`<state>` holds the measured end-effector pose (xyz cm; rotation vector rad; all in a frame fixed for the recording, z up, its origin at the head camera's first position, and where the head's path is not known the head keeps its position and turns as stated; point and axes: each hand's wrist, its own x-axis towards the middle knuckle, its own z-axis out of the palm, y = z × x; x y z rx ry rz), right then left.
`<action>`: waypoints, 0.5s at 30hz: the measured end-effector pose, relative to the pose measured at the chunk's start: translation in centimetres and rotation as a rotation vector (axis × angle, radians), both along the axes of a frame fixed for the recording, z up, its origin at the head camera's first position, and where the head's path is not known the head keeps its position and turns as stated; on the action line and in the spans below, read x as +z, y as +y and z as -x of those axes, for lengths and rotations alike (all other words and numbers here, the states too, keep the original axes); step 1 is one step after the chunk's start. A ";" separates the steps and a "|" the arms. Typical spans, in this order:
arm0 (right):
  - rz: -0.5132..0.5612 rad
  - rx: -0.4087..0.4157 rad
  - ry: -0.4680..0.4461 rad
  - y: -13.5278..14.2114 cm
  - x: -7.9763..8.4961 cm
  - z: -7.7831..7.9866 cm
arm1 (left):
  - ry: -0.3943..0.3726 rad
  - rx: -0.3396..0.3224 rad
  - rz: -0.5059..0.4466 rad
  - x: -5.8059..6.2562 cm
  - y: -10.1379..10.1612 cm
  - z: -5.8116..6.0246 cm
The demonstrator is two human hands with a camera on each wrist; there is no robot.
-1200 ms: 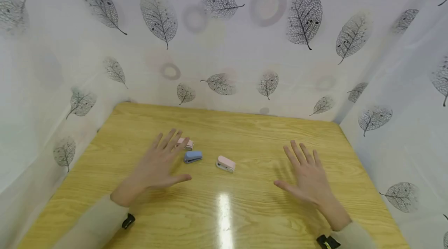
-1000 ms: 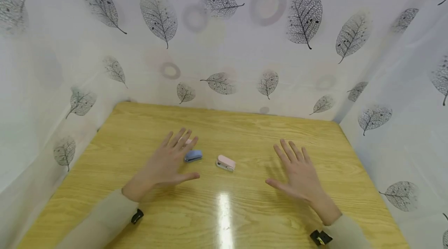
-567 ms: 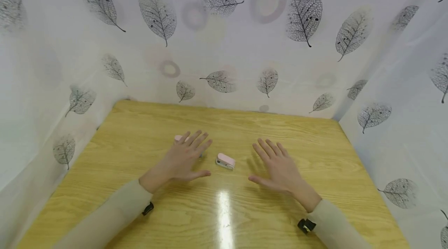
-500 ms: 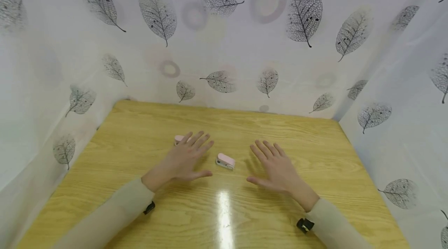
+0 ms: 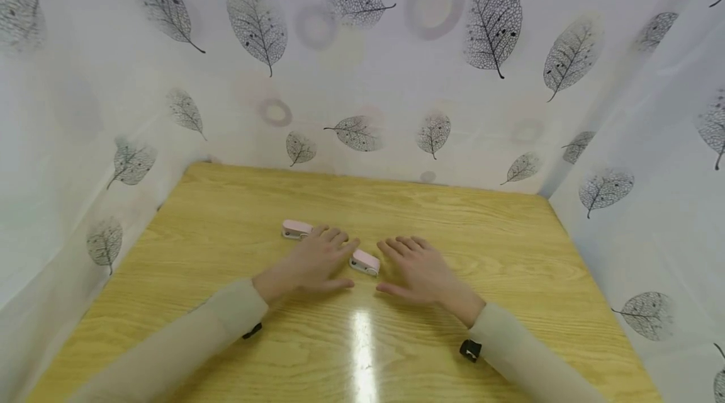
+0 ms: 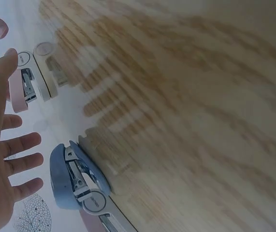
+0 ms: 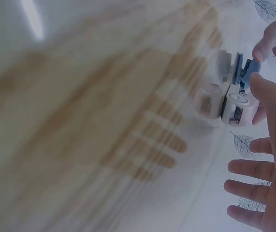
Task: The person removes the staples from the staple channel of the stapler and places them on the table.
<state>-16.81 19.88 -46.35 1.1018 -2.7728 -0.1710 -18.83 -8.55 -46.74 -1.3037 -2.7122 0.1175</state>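
Observation:
On the wooden table (image 5: 481, 220), a pink and white mini stapler (image 5: 365, 262) lies between my two hands. My left hand (image 5: 317, 263) hovers on its left, fingers spread and gently bent; its fingertips are close to the stapler, and contact is unclear. To its right is my right hand (image 5: 421, 269), with fingers extended towards it and nothing held. A second pink stapler (image 5: 296, 229) lies farther back, partly behind the left hand. The blue stapler (image 6: 60, 181) is hidden under that hand in the head view; the left wrist view shows it in front of the fingertips.
A white curtain (image 5: 385, 75) printed with leaves surrounds the table's back and sides. Each wrist carries a black strap, such as the right strap (image 5: 470, 350). A bright light reflection (image 5: 362, 352) falls on the front of the table.
Both hands have come inward towards the middle pink stapler, and their fingers have lowered. The left hand now covers the blue stapler and has uncovered the back pink one. The staplers stay put.

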 end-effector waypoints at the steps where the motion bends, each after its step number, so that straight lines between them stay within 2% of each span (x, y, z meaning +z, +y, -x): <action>1: -0.003 0.008 -0.006 -0.3 -0.1 0.1 | 0.010 -0.003 0.010 -0.1 0.1 0.0; 7: 0.016 0.054 0.012 -1.5 -0.3 0.8 | 0.048 -0.006 0.037 -0.3 0.9 0.2; 15: 0.001 0.087 0.082 -2.1 -0.8 1.6 | 0.152 -0.001 0.056 -0.2 1.6 0.5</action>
